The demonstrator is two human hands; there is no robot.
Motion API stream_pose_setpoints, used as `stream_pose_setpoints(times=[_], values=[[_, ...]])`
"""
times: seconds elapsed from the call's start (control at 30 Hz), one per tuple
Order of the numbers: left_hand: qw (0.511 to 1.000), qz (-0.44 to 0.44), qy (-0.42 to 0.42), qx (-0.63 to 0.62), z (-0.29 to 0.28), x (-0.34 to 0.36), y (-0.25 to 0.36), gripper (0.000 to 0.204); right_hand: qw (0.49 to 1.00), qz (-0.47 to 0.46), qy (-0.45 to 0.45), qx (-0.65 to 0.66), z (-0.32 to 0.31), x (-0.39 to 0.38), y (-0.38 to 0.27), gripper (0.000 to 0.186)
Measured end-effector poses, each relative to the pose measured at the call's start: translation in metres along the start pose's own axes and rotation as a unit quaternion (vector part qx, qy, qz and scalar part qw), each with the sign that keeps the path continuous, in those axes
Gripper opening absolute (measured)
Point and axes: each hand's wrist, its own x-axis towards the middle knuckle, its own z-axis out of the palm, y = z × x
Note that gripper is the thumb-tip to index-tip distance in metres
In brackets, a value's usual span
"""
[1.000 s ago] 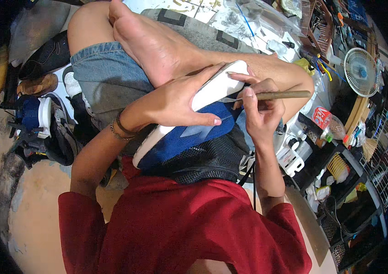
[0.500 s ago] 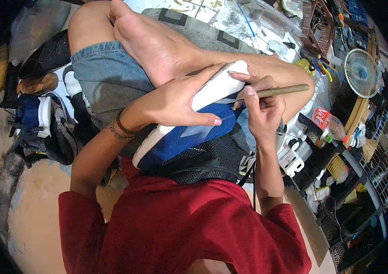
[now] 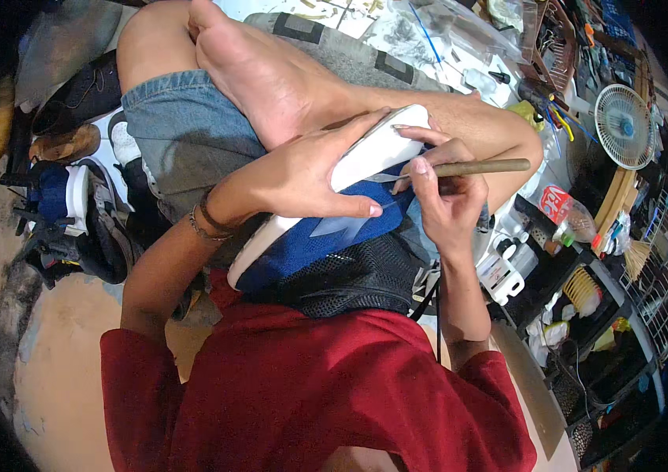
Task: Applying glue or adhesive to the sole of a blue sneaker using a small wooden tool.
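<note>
A blue mesh sneaker (image 3: 291,248) with a thick white sole lies tilted on its side across my lap. Gripping its sole from the left is my left hand (image 3: 302,177), thumb on the blue upper and fingers behind the sole. My right hand (image 3: 453,197) pinches an awl (image 3: 491,167) by its brown wooden handle, which points right. The awl's thin metal tip meets the seam between sole and upper, just right of my left hand; how deep it goes is hidden. Two right fingers reach up against the white sole.
Black mesh fabric (image 3: 342,279) lies under the sneaker. Several other shoes, one blue and white (image 3: 74,197), are piled at the left. On the right are a plastic bottle (image 3: 566,211), a white jug (image 3: 501,277), a round fan (image 3: 623,126) and a black rack (image 3: 625,354).
My right hand has shifted slightly left and down along the seam, and the awl's handle has tilted nearer to level. The left hand and the sneaker have stayed put.
</note>
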Motion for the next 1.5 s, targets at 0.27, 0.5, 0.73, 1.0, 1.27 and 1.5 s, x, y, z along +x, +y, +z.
stream_pose_setpoints(times=[0.27,0.5,0.73,1.0,1.27,1.5], values=[[1.000,-0.004,-0.002,-0.026,0.000,0.000,0.004,0.105,0.999,0.034,-0.020,-0.011,-0.001,0.005,-0.007,0.009],[1.000,0.004,-0.001,-0.008,0.001,0.001,-0.001,0.104,0.992,0.085,0.006,0.096,-0.003,0.000,-0.008,0.005],[0.999,0.002,-0.004,-0.043,0.001,0.001,-0.003,0.105,0.998,0.036,-0.049,-0.035,-0.002,0.002,-0.008,0.010],[1.000,0.014,0.007,-0.024,0.001,0.000,0.000,0.104,0.997,0.043,0.040,0.054,0.003,0.001,-0.001,0.011],[0.999,0.029,0.005,-0.038,0.002,-0.001,-0.001,0.103,0.999,-0.004,-0.024,-0.038,0.003,0.002,-0.009,0.008],[0.999,0.035,0.019,-0.012,0.003,0.001,-0.002,0.102,0.999,0.018,0.024,-0.013,0.000,0.001,0.002,0.012]])
